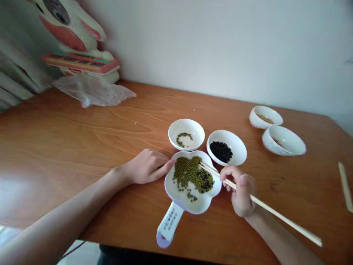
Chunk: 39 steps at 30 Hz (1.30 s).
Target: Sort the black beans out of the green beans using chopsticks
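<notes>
A white flower-shaped dish with a handle [176, 191] lies on the wooden table [82, 140] and holds a pile of green mung beans [190, 171] mixed with some black beans. My left hand [146, 166] rests on the table, its fingers together against the dish's left rim. My right hand [241, 191] is closed on a pair of wooden chopsticks [264, 207] whose tips reach into the beans. Just behind the dish stand a small white bowl with a few green beans [186, 134] and a white bowl of black beans [226, 148].
Two more white bowls [284, 140] [266, 117] sit at the right rear. A paper strip [345, 186] lies near the right edge. At the back left are a crumpled clear plastic bag [92, 91] and a painted figure [77, 40] against the wall.
</notes>
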{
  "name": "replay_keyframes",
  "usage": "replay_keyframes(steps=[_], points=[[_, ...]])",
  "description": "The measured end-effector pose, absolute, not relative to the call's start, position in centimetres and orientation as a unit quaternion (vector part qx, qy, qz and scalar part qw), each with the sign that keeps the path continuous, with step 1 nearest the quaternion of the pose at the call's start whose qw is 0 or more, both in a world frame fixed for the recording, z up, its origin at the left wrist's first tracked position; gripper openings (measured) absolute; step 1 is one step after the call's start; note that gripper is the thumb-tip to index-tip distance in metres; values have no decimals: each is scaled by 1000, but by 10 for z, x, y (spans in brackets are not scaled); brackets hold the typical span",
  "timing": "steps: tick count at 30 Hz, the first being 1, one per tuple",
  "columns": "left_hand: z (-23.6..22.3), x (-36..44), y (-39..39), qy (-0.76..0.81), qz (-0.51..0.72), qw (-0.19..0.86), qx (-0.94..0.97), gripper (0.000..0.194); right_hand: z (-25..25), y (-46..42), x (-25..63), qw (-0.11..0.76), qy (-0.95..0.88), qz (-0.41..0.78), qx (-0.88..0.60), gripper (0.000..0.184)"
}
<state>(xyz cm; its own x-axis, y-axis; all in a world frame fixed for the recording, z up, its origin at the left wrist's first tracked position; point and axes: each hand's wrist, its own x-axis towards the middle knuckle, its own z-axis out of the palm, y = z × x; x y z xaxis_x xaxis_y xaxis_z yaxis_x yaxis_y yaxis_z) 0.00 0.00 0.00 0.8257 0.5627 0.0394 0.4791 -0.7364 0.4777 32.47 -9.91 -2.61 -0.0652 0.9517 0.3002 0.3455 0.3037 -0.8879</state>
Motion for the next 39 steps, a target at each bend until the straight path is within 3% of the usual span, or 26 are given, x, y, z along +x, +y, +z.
replay_keyframes(steps=[5, 12, 26, 39], points=[[1, 3, 2, 274, 99, 231, 928, 49, -23, -103, 326, 478, -653, 322, -492, 61], [2, 3, 2, 273, 101, 228, 929, 48, -33, -102, 331, 472, -652, 327, -495, 75], [0, 2, 3, 269, 107, 222, 931, 47, -26, -101, 329, 478, -646, 332, -493, 68], [0, 3, 4, 268, 110, 230, 929, 48, -29, -103, 337, 476, -646, 340, -491, 80]])
